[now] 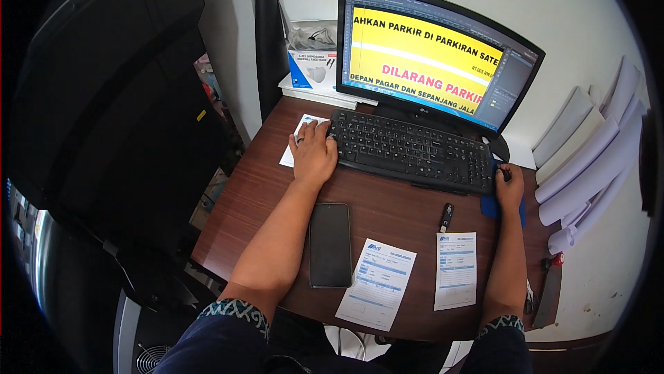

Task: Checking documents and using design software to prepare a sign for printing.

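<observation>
My left hand (315,149) lies at the left end of a black keyboard (408,152), fingers spread, partly over a white printed slip (287,157). At the keyboard's right end my right hand (510,184) is closed around a dark computer mouse (505,174) on a blue mouse pad (490,206). Behind the keyboard stands a monitor (429,56) showing a yellow layout with black and pink lettering. A black smartphone (330,245) rests between my forearms. To its right are two filled-in paper forms, one tilted form (377,284) and one narrower form (456,271), with a black USB stick (447,217) above the latter.
A face-mask box (312,69) sits on stacked white paper left of the monitor. Rolled paper sheets (588,159) lean against the wall at right. A large black machine (124,118) stands left of the brown desk (242,208). A red-capped object (557,260) lies by the desk's right edge.
</observation>
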Demonstrator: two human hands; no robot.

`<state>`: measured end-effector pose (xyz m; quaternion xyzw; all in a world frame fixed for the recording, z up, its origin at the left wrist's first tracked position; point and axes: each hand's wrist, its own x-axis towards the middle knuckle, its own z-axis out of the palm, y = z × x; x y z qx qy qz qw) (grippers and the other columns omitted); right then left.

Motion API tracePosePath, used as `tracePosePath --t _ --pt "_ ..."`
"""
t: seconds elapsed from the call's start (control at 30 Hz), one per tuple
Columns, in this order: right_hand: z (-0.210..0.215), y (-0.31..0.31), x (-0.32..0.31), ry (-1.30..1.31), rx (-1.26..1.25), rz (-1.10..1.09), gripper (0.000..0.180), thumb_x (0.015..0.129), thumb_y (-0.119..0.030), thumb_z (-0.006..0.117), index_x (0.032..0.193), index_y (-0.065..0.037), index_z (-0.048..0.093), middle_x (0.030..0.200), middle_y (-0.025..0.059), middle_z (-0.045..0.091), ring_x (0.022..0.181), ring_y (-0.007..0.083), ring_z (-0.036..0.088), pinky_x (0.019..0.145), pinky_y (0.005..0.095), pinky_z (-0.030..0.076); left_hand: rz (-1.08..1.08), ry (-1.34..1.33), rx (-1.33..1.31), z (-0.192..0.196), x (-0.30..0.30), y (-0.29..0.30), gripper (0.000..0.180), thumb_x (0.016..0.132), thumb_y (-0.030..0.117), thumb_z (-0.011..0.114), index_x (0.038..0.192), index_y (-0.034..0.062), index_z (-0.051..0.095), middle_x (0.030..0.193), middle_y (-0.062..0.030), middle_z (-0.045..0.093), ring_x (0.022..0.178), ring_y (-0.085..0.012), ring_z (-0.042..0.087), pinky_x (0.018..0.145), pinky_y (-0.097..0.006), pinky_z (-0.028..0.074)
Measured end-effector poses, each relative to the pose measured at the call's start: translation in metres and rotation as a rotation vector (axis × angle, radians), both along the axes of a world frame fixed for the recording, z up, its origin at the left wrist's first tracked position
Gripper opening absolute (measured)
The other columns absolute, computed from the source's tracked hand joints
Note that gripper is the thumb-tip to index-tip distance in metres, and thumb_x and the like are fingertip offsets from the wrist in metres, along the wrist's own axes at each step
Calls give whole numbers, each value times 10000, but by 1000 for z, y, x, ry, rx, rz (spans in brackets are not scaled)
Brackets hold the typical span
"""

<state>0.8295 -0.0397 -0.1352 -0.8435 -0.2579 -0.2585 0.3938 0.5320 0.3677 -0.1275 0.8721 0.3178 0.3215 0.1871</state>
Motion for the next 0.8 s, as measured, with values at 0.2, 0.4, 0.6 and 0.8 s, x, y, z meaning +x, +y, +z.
tracePosePath --t 0.2,0.4,0.6,0.8 --pt "4 -1 -2 14 -25 -11 169 822 -56 698 982 -8 669 1028 143 662 960 303 666 879 375 519 -1 8 0 0 0 -1 451 971 265 427 1379 114 544 1471 -186 479 1447 -371 340 1190 -620 161" --pt "9 4 -11 -93 8 -87 265 820 -79 704 1073 -27 643 1078 153 658 1032 332 649 929 403 499 -2 14 -1 1 0 1 455 967 263 428 1381 113 543 1472 -185 478 1450 -367 339 1190 -620 164" --pt "7 1 -8 -17 -90 -171 298 811 -105 694 1095 -35 638 1098 173 652 1053 365 636 946 428 488 2 21 -6 -1 1 1 463 957 264 433 1383 117 542 1476 -177 476 1454 -364 336 1195 -615 161" --pt "9 1 -7 -1 -69 -169 290 807 -111 697 1081 -35 644 1087 172 656 1045 368 639 935 434 492 4 31 -3 1 1 1 473 944 255 436 1384 123 543 1481 -173 474 1456 -364 332 1197 -611 159"
